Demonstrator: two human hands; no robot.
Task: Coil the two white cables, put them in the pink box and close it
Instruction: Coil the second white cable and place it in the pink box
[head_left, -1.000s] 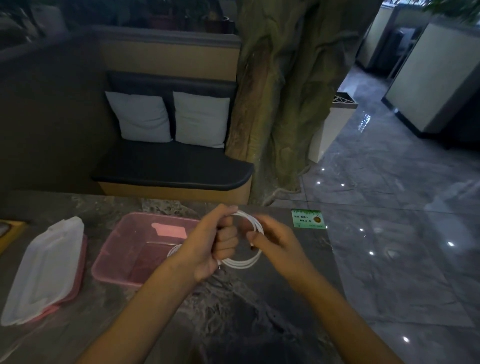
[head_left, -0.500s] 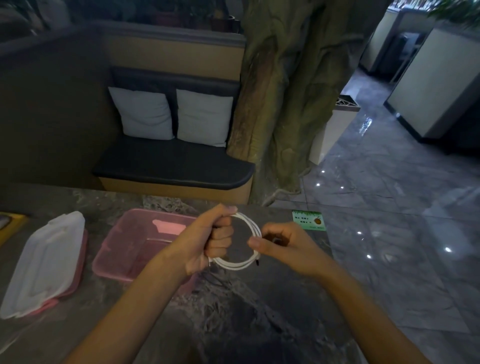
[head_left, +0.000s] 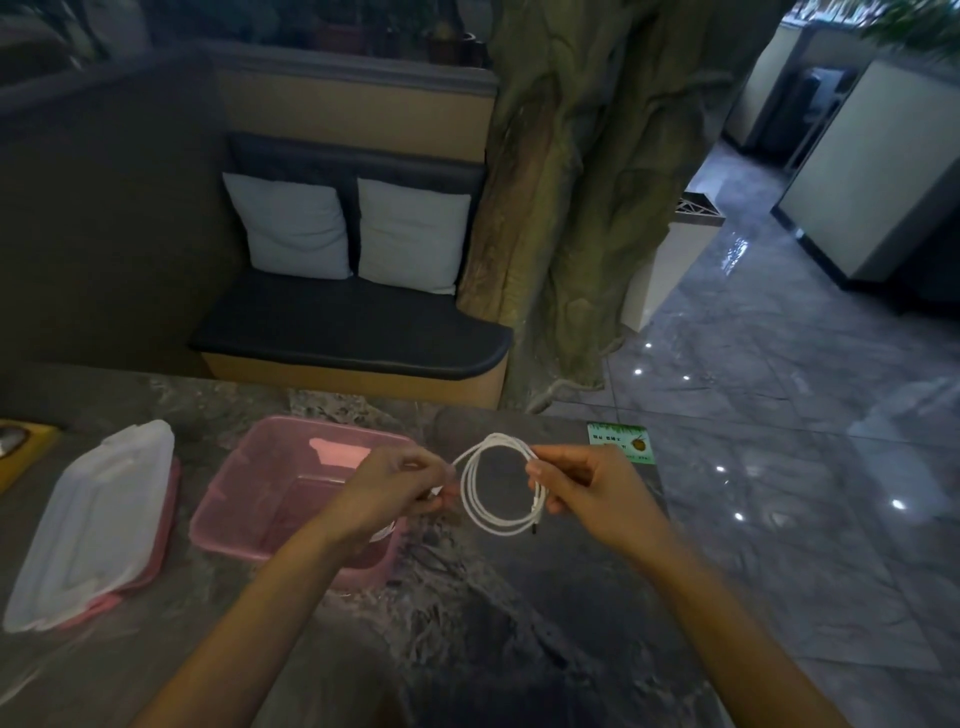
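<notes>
box (head_left: 249, 499) pink, open (contents unclear) | hands (head_left: 498, 491) hold coiled cable (head_left: 501, 486)

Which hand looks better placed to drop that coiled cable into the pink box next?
Probably the left hand: it hangs over the open pink box and pinches the white cable. The right hand holds the coil off to the box's right.

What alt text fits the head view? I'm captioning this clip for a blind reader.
Two bare hands hold a coiled white cable above a marble table: right hand pinching the loops, left hand holding one end. An open pink box sits left, its lid beside it.
</notes>
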